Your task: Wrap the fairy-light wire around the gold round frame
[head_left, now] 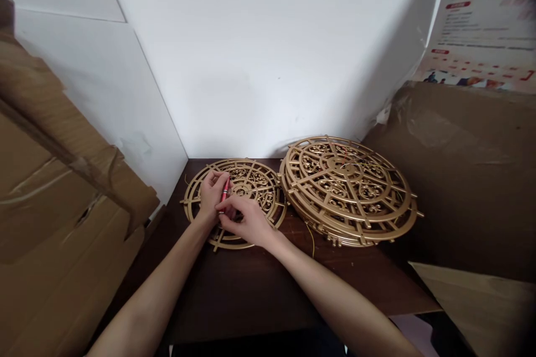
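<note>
A round gold openwork lattice (268, 181) with scrollwork and spokes lies flat on the dark brown table. Over its left part are both of my hands, close together. My right hand (247, 220) pinches a slim red pen-like tool (225, 188) with pale bands, near its lower end; its exact kind is unclear. My left hand (213, 192) has curled fingers and sits against the tool's upper end. Whatever its fingertips hold is hidden. Thin wire crosses the lattice's middle.
To the right stands a stack of similar gold lattices (330, 184), with thin wires on top. A yellow wire (312, 240) trails on the table (251, 295). Cardboard (62, 195) flanks the left, a brown carton (469, 178) the right. Behind is a white panel (268, 56).
</note>
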Motion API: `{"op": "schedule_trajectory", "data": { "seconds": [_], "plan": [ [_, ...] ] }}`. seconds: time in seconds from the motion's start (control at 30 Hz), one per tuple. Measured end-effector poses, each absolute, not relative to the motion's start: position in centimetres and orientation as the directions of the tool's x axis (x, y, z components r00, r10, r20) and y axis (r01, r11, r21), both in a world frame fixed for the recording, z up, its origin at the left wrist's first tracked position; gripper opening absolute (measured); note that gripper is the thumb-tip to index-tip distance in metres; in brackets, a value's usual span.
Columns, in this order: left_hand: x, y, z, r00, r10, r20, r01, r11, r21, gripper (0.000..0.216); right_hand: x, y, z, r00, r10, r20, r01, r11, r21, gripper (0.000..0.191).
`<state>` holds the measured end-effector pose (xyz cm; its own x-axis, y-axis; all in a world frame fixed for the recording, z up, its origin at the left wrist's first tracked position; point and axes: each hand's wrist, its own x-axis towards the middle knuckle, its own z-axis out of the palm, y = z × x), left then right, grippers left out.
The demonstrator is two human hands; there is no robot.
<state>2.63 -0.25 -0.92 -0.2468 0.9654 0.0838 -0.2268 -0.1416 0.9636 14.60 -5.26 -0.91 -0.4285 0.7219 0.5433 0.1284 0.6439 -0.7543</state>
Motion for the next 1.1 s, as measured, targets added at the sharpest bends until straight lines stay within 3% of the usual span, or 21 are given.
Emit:
{"op": "schedule_trajectory", "data": {
  "seconds": [0.7,1.1],
  "plan": [
    [2.79,-0.14,-0.97,-0.258,0.962,0.086,-0.191,-0.138,0.972,0.030,14.38,-4.74,-1.79,-0.445,0.726,0.524,0.194,0.650,-0.735,0.010],
    [2.83,-0.19,-0.40,-0.298,0.952,0.076,-0.159,-0.127,0.979,0.025,14.54,-4.75,-1.78,-0.442,0.699,0.562,0.142,0.673,-0.726,0.010]
  ]
}}
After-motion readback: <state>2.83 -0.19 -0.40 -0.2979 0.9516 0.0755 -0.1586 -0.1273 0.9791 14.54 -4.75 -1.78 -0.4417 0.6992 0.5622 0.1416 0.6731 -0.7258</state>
